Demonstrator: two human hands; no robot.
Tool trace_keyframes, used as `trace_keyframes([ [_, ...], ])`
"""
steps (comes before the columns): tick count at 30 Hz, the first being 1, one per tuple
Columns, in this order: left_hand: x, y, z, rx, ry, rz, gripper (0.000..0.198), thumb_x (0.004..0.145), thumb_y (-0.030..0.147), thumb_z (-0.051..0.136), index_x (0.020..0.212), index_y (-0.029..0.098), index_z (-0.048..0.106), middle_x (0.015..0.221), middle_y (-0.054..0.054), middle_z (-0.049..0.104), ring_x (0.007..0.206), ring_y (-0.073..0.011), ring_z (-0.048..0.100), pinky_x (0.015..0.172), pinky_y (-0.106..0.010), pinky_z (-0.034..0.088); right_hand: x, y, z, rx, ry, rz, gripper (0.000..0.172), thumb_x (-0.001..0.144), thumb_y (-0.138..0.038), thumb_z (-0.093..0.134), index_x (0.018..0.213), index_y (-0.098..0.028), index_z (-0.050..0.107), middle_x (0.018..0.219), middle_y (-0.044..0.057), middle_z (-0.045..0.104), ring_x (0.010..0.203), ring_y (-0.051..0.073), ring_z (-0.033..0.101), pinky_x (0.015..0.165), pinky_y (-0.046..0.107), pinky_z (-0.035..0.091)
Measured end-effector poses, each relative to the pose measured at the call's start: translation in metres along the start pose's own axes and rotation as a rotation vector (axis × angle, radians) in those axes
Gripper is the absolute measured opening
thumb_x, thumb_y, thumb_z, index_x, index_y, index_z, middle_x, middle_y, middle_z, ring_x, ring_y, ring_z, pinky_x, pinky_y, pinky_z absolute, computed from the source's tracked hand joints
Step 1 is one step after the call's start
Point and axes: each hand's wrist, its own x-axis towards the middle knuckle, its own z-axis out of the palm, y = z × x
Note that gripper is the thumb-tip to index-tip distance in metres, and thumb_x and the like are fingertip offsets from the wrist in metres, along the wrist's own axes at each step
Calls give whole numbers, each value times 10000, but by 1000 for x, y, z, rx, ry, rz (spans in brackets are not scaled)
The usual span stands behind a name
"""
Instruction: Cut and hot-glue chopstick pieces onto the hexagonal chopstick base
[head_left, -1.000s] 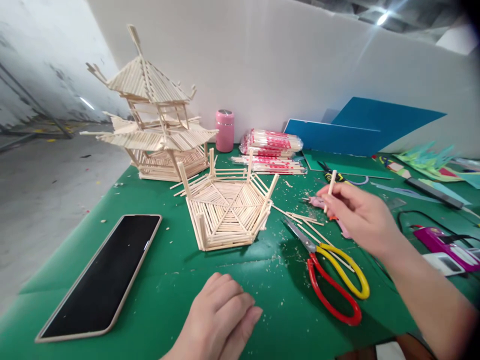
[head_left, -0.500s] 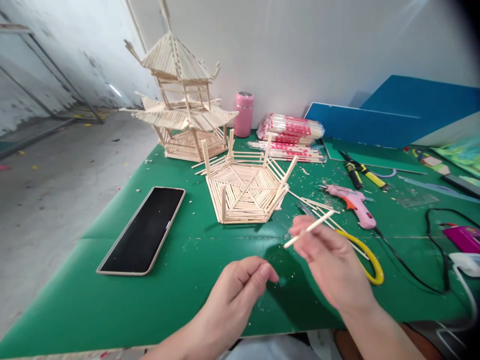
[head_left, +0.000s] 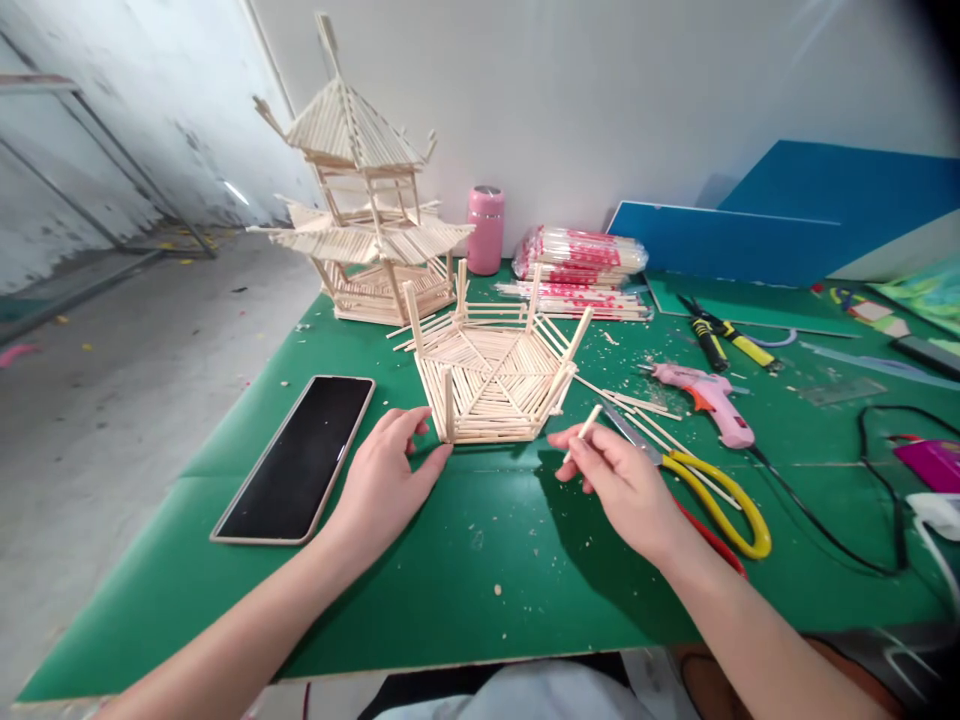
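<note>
A hexagonal base of wooden sticks with upright posts at its corners sits mid-table. At its front left corner is my left hand, thumb and fingers apart around that corner post. Whether the fingertips touch the base I cannot tell. My right hand pinches a short wooden stick, held tilted just off the base's front right side. Beside the right hand lie scissors with yellow and red handles, partly hidden by the hand, and several loose sticks.
Behind the base stand a stick pagoda, a pink flask and packs of sticks. A pink glue gun and pliers lie to the right. A phone lies left on the green table.
My left hand has moved forward and left to the base's front left corner, its fingers spreading. My right hand has shifted forward and slightly left with the stick, uncovering more of the scissors.
</note>
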Motion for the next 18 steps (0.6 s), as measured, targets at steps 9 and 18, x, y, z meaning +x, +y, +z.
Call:
trace_keyframes([
  [9,16,-7,8,-96,-52,60,168,765,285,506,710,184,628,710,-22,578,648,-164,559,604,-274,437,8,-6,11,-45,-30,-59,258,901,-365,369,849,-189,550,917,56,632,706,144,620,620,256,459],
  [18,23,10,-10,-144,79,62,145,751,316,558,722,201,641,779,-20,582,757,-186,569,704,-309,434,8,-23,0,57,60,-80,239,901,-383,384,881,-204,541,1092,54,602,715,118,615,592,230,441],
])
